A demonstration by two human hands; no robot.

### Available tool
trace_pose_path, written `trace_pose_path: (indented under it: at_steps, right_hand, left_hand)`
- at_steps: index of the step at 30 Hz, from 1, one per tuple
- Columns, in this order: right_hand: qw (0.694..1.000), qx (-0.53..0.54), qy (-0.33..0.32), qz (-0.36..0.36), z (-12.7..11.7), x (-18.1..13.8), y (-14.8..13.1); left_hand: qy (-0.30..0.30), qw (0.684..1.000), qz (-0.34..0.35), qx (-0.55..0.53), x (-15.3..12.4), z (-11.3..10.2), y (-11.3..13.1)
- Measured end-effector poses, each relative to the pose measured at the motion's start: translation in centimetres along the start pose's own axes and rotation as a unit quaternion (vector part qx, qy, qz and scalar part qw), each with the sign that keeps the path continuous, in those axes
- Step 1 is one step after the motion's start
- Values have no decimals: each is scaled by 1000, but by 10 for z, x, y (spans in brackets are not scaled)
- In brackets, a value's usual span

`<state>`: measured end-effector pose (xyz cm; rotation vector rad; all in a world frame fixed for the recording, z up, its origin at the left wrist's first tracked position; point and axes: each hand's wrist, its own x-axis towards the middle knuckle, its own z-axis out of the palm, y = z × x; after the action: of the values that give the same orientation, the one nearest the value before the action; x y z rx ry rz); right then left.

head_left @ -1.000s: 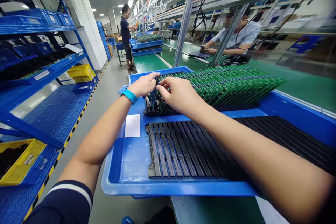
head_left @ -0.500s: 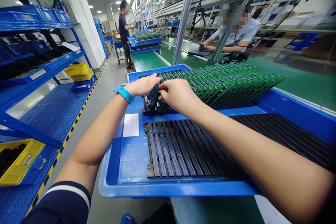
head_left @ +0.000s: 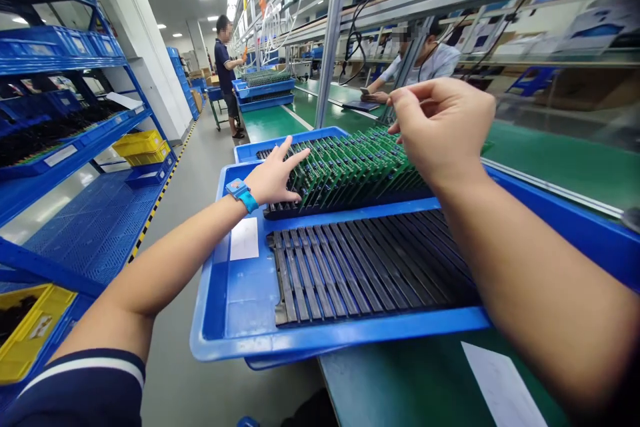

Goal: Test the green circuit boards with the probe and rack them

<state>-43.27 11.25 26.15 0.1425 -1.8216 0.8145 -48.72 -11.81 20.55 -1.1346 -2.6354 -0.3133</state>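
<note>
My left hand (head_left: pixel 277 177), with a blue wristband, has its fingers spread and rests against the left end of a row of green circuit boards (head_left: pixel 350 163). The boards stand on edge, leaning, in a black slotted rack inside a blue tray (head_left: pixel 240 340). Above the right part of the row, apart from the boards, is my right hand (head_left: pixel 445 123). Its fingers are curled toward the thumb; the fingertips are partly hidden, and I cannot see anything held. A second black slotted rack (head_left: pixel 350 273) lies nearer to me in the tray, with no boards in its visible slots.
A white paper label (head_left: pixel 245 238) lies at the tray's left side. The tray sits on a green bench (head_left: pixel 400 380) with a paper sheet (head_left: pixel 500 380). Blue shelving (head_left: pixel 75 67) stands left across the aisle. One person (head_left: pixel 227 73) stands farther off; another sits across the bench.
My right hand has left the left end of the boards and risen to the right. My left hand's fingers have spread at the end of the row. The view has shifted slightly.
</note>
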Motion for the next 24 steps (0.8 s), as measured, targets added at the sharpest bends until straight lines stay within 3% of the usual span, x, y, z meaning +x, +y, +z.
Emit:
trace_pose_path:
  at_steps: [4,7,9,12,14,16,19,21,24]
  right_hand:
    - [999,-43,-32,-11,-19,-17,1]
    - [993,-103,-46,-37,-49,-29,-4]
    - [988,-141,-38,-43,-73,-40,-10]
    - [980,-192,-51,-31,-100,-68,-24]
    - [969,-207,-131,-15,-108,-93,-37]
    - [943,-201,-265,3,-108,-117,-49]
    - [870,-218,-439,44,-104,-140,-60]
    - [836,-241,-488,76,-103,-145,-63]
    - [824,-247,-502,83,-105,-142,-63]
  left_hand:
    - [23,1000,18,-6,-5,1,-2]
    - [83,996,40,5,-12,-3,9]
    - [96,988,115,35,-14,-2,21]
    - [4,954,289,79,-7,9,41]
    - [-62,926,360,98,4,20,48]
    - [-92,910,386,122,17,27,47]
    - [-102,906,381,155,30,30,39]
    - [-107,904,376,174,30,30,34]
    - [-109,903,366,195,26,30,34]
